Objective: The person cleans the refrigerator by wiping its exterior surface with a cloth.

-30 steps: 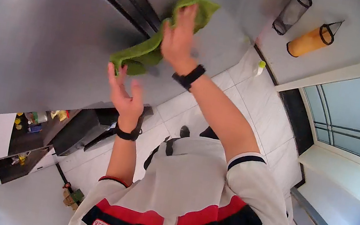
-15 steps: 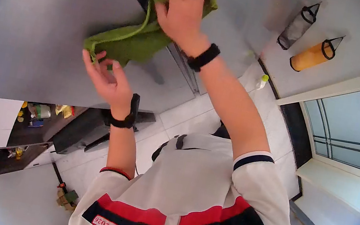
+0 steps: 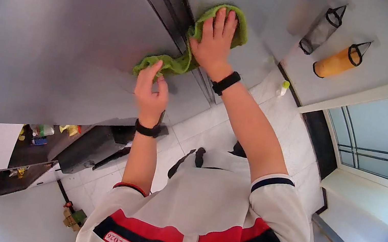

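Observation:
A green cloth (image 3: 177,64) lies against the grey glossy surface of a tall cabinet or fridge (image 3: 62,46), across the dark vertical gap between its doors. My right hand (image 3: 214,44) is flat on the cloth's upper part, fingers stretched out, pressing it to the right-hand door. At the cloth's lower left end, my left hand (image 3: 152,93) has its fingers and thumb bent around the edge. Part of that grip is hidden behind the fingers. Both wrists wear black bands.
Grey (image 3: 321,30) and orange (image 3: 339,62) tubular bag holders hang on the right wall. A bottle with a green cap (image 3: 283,88) stands by the wall. A glass-paned door (image 3: 384,133) is at right. Lower left, shelves (image 3: 35,150) hold several small items.
Both hands have moved right and downward along the surface, taking the cloth with them. The cloth is more bunched between them, and the hands are closer together.

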Tool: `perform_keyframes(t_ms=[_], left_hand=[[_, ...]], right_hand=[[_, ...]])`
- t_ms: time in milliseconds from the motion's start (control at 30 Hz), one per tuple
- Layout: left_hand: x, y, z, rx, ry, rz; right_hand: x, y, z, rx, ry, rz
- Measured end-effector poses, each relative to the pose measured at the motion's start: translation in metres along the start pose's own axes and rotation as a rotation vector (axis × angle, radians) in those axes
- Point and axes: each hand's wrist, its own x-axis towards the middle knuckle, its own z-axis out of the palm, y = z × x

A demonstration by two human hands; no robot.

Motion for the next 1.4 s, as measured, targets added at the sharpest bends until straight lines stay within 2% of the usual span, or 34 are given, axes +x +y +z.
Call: perform_keyframes(t_ms=[133,267,400,433,533,633,733,833,933,1033,1133,1233,1400], left_hand=[[-0.026,-0.015,0.014,-0.058,-0.075,-0.048],[-0.048,-0.021,0.019,-0.087,-0.225,-0.21],[-0.056,-0.018,0.022,-0.066,-0.279,-0.227],[-0.057,-0.016,0.02,-0.065,-0.279,-0.214],[-0.064,-0.019,0.011,-0.118,-0.205,-0.281],[-0.065,-0.017,-0.012,-0.238,-0.042,-0.426],[-0.054,-0.008,-0.042,-0.17,0.114,-0.375],[-0.032,-0.004,-0.07,-0.149,0.287,-0.216],[-0.014,0.002,-0.101,-0.038,0.36,-0.168],[-0.007,0.0,-0.123,-0.074,0.369,-0.225],[-0.013,-0.01,-0.136,-0.056,0.271,-0.322],[-0.027,-0.035,-0.136,-0.079,0.226,-0.223],[-0.046,-0.043,-0.126,0.018,0.105,-0.211]], right_hand=[[-0.047,0.011,0.007,-0.026,-0.113,0.047],[-0.087,0.014,0.003,-0.048,-0.332,0.206],[-0.116,0.017,-0.002,-0.01,-0.376,0.28],[-0.118,0.015,-0.003,0.067,-0.322,0.287],[-0.112,0.019,-0.015,0.209,-0.204,0.256],[-0.091,-0.004,-0.036,0.432,-0.117,0.377],[-0.051,-0.04,-0.044,0.631,-0.029,0.322],[-0.014,-0.075,-0.039,0.828,0.101,0.393],[0.014,-0.102,-0.037,0.938,0.081,0.381],[0.028,-0.116,-0.023,0.726,0.154,0.241],[0.004,-0.114,0.004,0.584,0.102,0.359],[-0.04,-0.112,0.018,0.52,0.054,0.475],[-0.098,-0.106,0.021,0.477,-0.032,0.584]])
